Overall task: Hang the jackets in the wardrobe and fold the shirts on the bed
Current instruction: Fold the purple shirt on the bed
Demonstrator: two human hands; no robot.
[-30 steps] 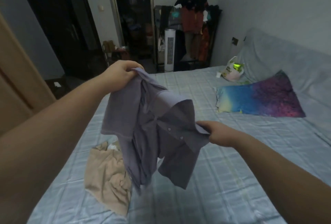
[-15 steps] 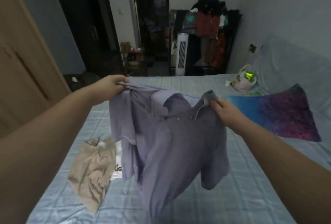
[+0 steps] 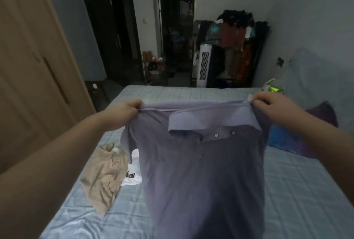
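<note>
A purple polo shirt (image 3: 199, 170) with a collar and two buttons hangs spread out in front of me, above the light blue bed (image 3: 298, 187). My left hand (image 3: 124, 113) pinches its left shoulder and my right hand (image 3: 272, 104) pinches its right shoulder, both at the same height. The shirt's front faces me and its hem drops out of the bottom of the view. A crumpled beige garment (image 3: 103, 177) lies on the bed at the left, partly over a white shirt (image 3: 133, 176) with a dark print.
A colourful pillow (image 3: 291, 139) lies at the right, behind my right arm. A plastic bag (image 3: 273, 87) sits near the far bed corner. A wooden wardrobe door (image 3: 28, 78) stands at the left. Beyond the bed are a white tower fan (image 3: 204, 66), a loaded clothes rack (image 3: 237, 34) and an open doorway (image 3: 176, 28).
My hands have moved apart and levelled, stretching the bunched shirt flat by its shoulders. The right hand rose from the shirt's lower edge to its shoulder. The view has shifted left.
</note>
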